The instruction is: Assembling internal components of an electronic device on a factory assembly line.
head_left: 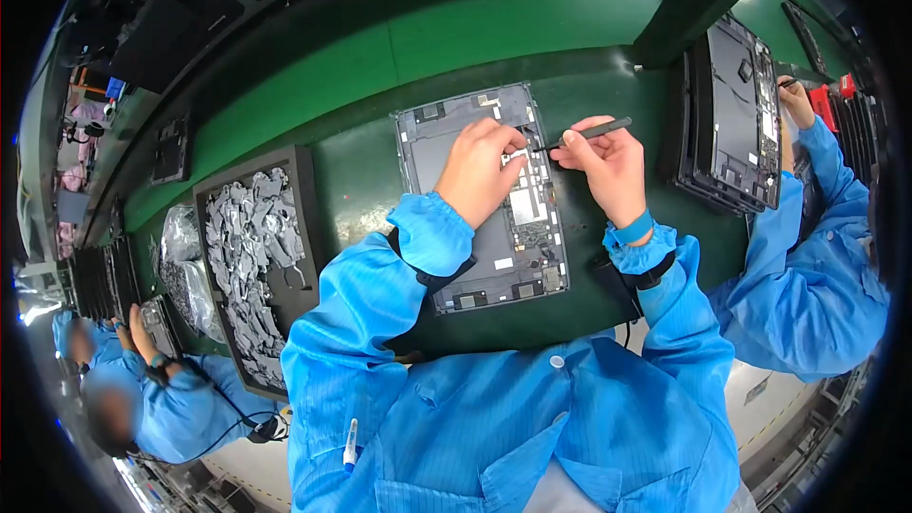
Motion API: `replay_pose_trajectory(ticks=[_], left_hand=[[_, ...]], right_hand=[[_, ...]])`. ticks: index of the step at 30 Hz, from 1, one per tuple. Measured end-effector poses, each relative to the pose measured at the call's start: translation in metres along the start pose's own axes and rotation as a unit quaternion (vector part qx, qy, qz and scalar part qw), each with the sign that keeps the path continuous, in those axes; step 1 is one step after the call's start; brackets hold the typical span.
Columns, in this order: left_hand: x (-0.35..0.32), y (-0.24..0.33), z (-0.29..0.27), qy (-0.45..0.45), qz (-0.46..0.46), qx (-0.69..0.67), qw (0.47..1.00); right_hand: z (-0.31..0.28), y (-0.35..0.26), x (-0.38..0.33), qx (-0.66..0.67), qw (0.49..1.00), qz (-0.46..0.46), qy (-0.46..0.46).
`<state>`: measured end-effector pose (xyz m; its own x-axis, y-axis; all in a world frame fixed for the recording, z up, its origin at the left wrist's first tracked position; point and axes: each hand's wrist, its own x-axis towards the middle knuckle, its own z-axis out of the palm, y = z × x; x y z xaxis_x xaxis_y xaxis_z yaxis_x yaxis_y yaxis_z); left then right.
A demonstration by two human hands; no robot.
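Note:
An opened tablet casing (465, 252), dark grey inside, lies on the green bench before me. Its bare circuit board (528, 204) runs along the right part, with white labels on it. My left hand (480, 171) rests over the upper middle of the casing, thumb and fingers pinched close to the board; whatever is between them is too small to make out. Black tweezers (603, 128) are gripped in my right hand (613, 171), just right of the casing. Their tips point left, down at the board's upper part, close to my left fingertips.
To the left stands a black foam tray (302, 195) full of crumpled grey pieces, with a clear plastic bag (182, 237) beyond it. Stacked tablet casings (736, 114) stand at right, near a green post (708, 0). Co-workers in blue sit on both sides.

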<state>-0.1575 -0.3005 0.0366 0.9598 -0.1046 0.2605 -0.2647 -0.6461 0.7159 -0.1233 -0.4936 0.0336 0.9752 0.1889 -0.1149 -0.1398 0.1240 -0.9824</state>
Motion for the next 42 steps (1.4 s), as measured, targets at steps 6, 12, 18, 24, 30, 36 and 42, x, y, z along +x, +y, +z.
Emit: replay_pose_trajectory(ticks=[6,12,18,24,30,36,42], left_hand=[[-0.0010,0.0005,0.0003,0.002,-0.002,0.007,1.000],[-0.0017,0.0000,0.0011,0.006,-0.004,-0.002,1.000],[-0.0019,0.0005,0.0008,0.005,-0.007,-0.003,1.000],[-0.0019,0.0006,0.0014,0.004,-0.009,0.001,1.000],[-0.0030,0.0008,0.0026,0.009,-0.007,0.003,1.000],[-0.0034,0.0035,0.0022,0.011,-0.007,0.000,1.000],[-0.0058,0.0046,0.0019,-0.005,0.020,0.019,1.000]], right_hand=[[0.0014,0.0011,-0.0006,-0.026,0.999,-0.020,0.007],[0.0003,0.0016,0.0008,-0.007,1.000,-0.009,0.003],[0.0006,0.0031,0.0026,0.008,1.000,0.002,0.002],[0.0016,0.0026,0.0025,0.010,1.000,0.008,0.005],[0.0070,0.0017,-0.0019,-0.031,0.999,-0.030,0.021],[0.0059,0.0057,-0.0011,-0.004,0.999,-0.026,0.019],[0.0051,0.0083,0.0014,-0.003,0.999,-0.031,0.013]])
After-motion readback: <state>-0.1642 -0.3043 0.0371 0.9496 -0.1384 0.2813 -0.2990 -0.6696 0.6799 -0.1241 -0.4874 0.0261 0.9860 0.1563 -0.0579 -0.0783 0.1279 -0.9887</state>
